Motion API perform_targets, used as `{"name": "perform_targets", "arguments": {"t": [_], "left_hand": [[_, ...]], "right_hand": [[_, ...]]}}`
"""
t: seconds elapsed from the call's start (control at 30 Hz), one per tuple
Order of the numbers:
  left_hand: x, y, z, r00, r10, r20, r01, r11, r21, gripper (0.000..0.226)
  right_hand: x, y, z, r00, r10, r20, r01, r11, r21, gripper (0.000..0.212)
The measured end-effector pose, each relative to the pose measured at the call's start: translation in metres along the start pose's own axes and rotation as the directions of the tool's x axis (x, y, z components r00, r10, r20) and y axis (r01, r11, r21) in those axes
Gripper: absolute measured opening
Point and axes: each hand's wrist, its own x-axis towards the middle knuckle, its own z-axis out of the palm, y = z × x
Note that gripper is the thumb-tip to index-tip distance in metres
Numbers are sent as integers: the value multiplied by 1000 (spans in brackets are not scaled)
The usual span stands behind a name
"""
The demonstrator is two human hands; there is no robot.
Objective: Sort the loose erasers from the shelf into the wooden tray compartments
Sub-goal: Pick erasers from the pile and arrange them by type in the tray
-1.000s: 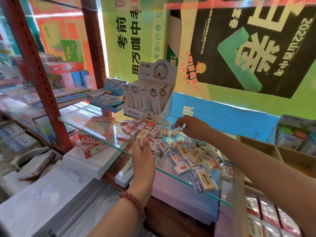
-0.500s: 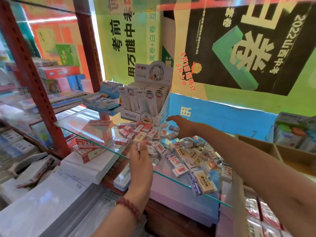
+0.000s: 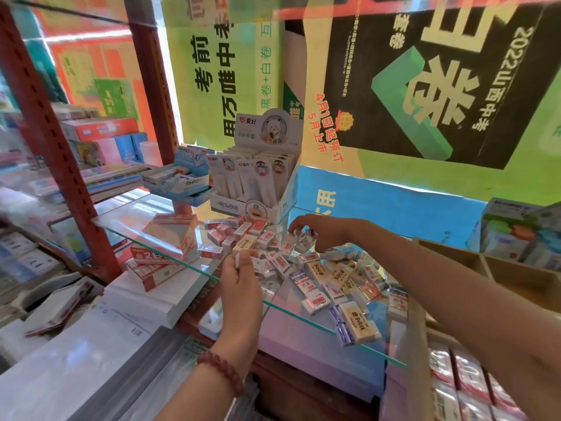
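Observation:
Several loose erasers (image 3: pixel 315 271) in white, red and blue wrappers lie heaped on a glass shelf (image 3: pixel 127 220). My left hand (image 3: pixel 239 284), with a red bead bracelet on the wrist, pinches a small white eraser (image 3: pixel 237 259) upright at the near edge of the heap. My right hand (image 3: pixel 321 230) reaches in from the right to the far side of the heap, its fingers curled down round a small eraser there. The wooden tray (image 3: pixel 498 268) stands at the right, behind my right forearm, and only bare compartment walls show.
A white display box (image 3: pixel 261 177) of carded items stands behind the heap, with an open blue box (image 3: pixel 182 177) to its left. A red and white carton (image 3: pixel 170 238) lies on the shelf's left part. Paper stacks (image 3: pixel 145 299) and packaged goods fill the levels below.
My right hand stretched toward the back of the heap, then drew back slightly and curled its fingers over the erasers. My left hand has kept hold of its eraser in nearly the same place.

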Motion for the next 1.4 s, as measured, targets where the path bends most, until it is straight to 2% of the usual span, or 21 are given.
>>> {"name": "perform_targets", "arguments": {"t": [0.27, 0.37, 0.43, 0.57, 0.63, 0.7, 0.77, 0.83, 0.9, 1.03, 1.2, 1.33, 1.4], "left_hand": [[0, 1, 1, 1000, -3, -26, 2, 999, -39, 26], [0, 4, 1, 998, -43, -43, 36, 986, -160, 26], [0, 6, 0, 995, -103, -11, 96, 958, -270, 29], [2, 9, -1, 981, -176, 77, 192, 882, -430, 31], [1, 12, -2, 977, -185, 103, 212, 861, -462, 30], [-2, 15, -5, 977, -172, 128, 213, 856, -471, 29], [-6, 22, -7, 975, -160, 152, 214, 856, -471, 27], [-12, 33, -7, 969, -151, 193, 229, 842, -489, 23], [-19, 45, -6, 962, -132, 238, 240, 825, -511, 24], [-41, 63, 8, 910, -79, 407, 280, 841, -464, 27], [-90, 81, 41, 775, -34, 631, 355, 850, -390, 28], [-122, 89, 65, 670, 15, 742, 394, 840, -373, 27], [-133, 91, 73, 627, 45, 778, 394, 843, -366, 26]], "right_hand": [[-19, 10, 10, 981, -42, -189, 52, 998, 45, 46], [-21, 9, 10, 976, -42, -216, 41, 999, -8, 32], [-22, 9, 10, 978, -32, -208, 25, 999, -39, 33], [-28, 7, 7, 973, -54, -224, 9, 981, -196, 32], [-36, 5, 5, 959, -67, -277, -34, 939, -343, 32], [-52, 2, 2, 929, -49, -366, -107, 914, -393, 33], [-76, -7, 0, 867, -26, -497, -113, 962, -248, 29], [-107, -25, 1, 776, -22, -630, 24, 1000, -5, 25], [-145, -51, 3, 720, -6, -693, 147, 978, 145, 23], [-215, -91, 16, 712, 86, -697, 169, 942, 290, 31], [-277, -101, 21, 645, 262, -718, 253, 814, 523, 36], [-311, -94, 22, 592, 323, -738, 227, 812, 538, 51], [-324, -90, 25, 585, 356, -729, 263, 767, 585, 46]]}}
